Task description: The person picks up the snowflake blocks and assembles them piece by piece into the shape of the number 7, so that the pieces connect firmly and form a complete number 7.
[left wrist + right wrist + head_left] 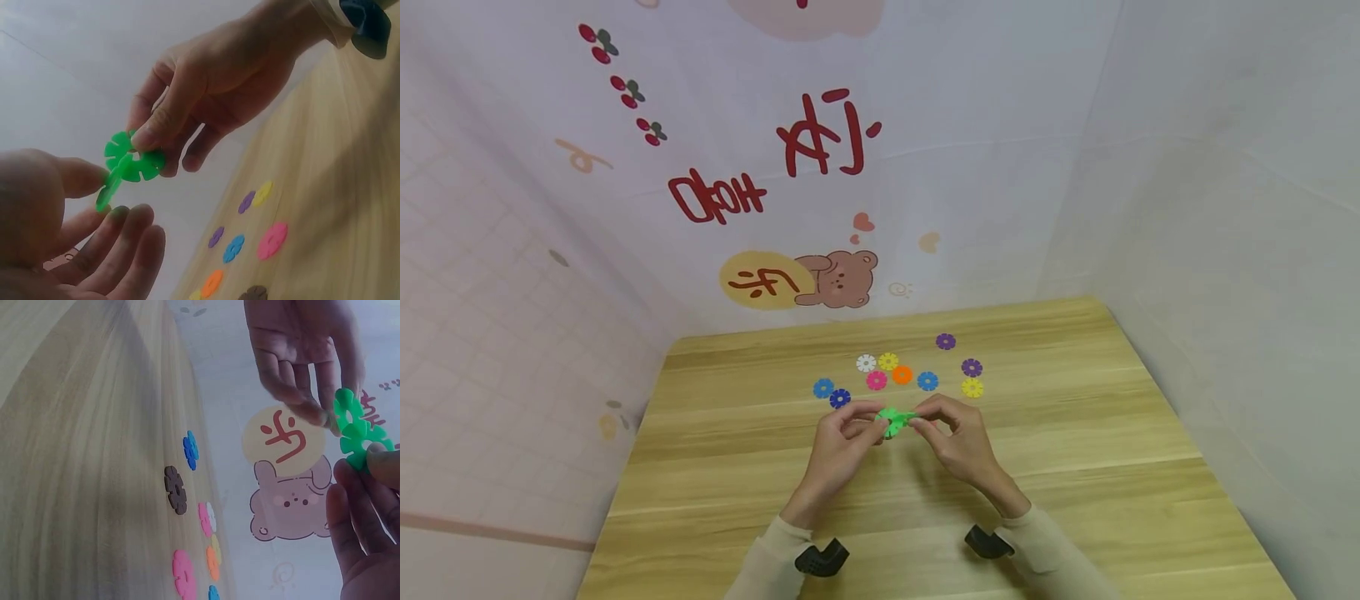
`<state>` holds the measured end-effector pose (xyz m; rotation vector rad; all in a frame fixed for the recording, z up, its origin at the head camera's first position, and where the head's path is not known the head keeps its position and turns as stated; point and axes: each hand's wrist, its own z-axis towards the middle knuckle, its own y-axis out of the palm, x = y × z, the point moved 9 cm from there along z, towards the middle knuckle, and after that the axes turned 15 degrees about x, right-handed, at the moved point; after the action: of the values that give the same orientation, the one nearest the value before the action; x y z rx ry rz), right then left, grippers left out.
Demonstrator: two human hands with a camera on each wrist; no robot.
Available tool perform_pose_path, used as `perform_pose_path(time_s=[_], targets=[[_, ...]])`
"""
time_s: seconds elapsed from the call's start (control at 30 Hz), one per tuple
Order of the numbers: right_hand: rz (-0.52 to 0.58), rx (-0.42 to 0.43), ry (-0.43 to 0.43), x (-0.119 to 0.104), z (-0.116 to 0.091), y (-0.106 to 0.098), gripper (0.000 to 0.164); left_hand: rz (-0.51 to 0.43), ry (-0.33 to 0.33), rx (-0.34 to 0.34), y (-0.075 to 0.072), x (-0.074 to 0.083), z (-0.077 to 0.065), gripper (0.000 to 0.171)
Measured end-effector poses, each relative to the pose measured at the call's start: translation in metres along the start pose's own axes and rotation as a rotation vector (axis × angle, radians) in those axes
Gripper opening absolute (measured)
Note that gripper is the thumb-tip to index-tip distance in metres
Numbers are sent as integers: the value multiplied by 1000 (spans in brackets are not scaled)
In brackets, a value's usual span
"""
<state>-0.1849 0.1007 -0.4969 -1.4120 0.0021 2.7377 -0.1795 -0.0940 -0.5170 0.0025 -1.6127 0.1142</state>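
Note:
Two bright green notched flower discs cross each other at their slots between the hands. My left hand (842, 446) pinches one green disc (892, 431) between thumb and fingers; it faces up toward the head view. With thumb and fingertips, my right hand (961, 442) pinches the other green disc (150, 167), set at an angle to the first. Both hands are raised above the wooden table. Under them lie a brown disc (170, 481) and a pink disc (181, 575), mostly hidden by the hands in the head view.
Beyond the hands, several flower discs lie flat on the wooden table (737, 467): blue ones (921, 381), a white one (861, 364), an orange one (897, 376), purple ones (940, 342) and yellow ones (966, 388). Printed cloth walls (970, 208) stand behind and at both sides.

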Motion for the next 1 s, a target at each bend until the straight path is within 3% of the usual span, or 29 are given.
perform_pose_path(time_s=[0.17, 0.37, 0.5, 0.67, 1.0], targets=[[-27, -18, 12, 1, -1, 2, 18, 79, 122, 6, -3, 6, -1, 32], [-48, -63, 40, 3, -3, 6, 15, 191, 317, 8, -5, 20, -3, 21], [-67, -87, 39, 4, -5, 9, 16, 227, 422, -29, -3, 24, -6, 15], [-79, -113, 33, 7, -9, 12, 18, 239, 431, -65, 1, 21, -8, 12], [-85, -123, 1, 3, -11, 15, 21, 212, 423, -62, 2, 16, -9, 8]])
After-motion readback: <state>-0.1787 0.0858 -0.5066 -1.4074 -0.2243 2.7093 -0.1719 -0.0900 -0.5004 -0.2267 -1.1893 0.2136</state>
